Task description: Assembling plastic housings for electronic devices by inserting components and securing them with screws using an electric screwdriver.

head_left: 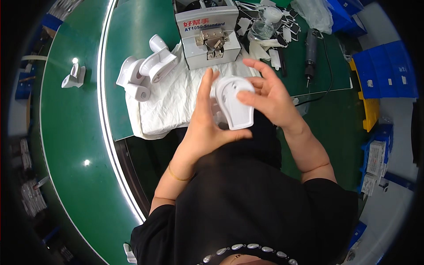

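Observation:
Both hands hold a white plastic housing [235,110] with a rounded top and a tapering, shallow-rimmed face, raised over the near edge of the bench. My left hand [204,126] cups it from the left, its thumb along the bottom end and its fingers pointing up beside it. My right hand [273,98] grips the upper right side, thumb pressed on the face and some fingers behind. Part of the housing's back is hidden. Just left on a white cloth [165,106] lie similar white housings [159,64], tilted against each other.
A grey tape dispenser [211,44] stands beyond my hands. Backing-paper scraps [265,48] and a clear round container [260,31] lie right of it. Farther right is a corded electric screwdriver [311,55]. A conveyor [81,132] runs at left; blue bins [384,70] stand right.

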### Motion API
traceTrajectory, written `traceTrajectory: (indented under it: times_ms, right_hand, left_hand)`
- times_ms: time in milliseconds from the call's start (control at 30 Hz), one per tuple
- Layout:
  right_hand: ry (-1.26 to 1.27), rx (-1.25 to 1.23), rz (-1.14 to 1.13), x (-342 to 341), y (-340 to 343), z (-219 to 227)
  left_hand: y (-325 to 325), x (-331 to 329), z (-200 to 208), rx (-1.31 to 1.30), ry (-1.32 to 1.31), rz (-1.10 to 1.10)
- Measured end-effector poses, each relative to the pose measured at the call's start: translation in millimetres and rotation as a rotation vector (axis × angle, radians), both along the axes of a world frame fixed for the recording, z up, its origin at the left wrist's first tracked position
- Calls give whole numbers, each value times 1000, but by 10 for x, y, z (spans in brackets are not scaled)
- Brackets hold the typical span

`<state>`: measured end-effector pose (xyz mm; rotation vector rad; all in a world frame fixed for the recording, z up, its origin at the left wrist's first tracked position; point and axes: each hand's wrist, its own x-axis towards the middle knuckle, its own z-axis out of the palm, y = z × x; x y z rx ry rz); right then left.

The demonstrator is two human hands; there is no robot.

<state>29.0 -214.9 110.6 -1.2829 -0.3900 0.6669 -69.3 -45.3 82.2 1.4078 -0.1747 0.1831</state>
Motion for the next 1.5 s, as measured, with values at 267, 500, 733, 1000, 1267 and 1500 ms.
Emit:
traceTrajectory:
  times_ms: [267,500,733,1000,1267,1500]
  right_hand:
    - [-949,-1357,-902,1964,-1223,-466]
    - [114,-596,-588,2526,-1800,-780]
    - [-212,570,-290,1392,-207,536]
    - [-676,23,-287,1091,843,807]
    - [-625,-49,-219,886,1102,991]
    - [-567,560,-159,1107,1250,479]
  left_hand:
    - [16,13,-162,254,-14,152]
    - [64,49,-277,411,-17,204]
    - [40,78,-387,689,-130,202]
    - [23,65,-411,698,-100,247]
    - [37,76,-444,653,-60,240]
    - [16,100,-450,669,-67,241]
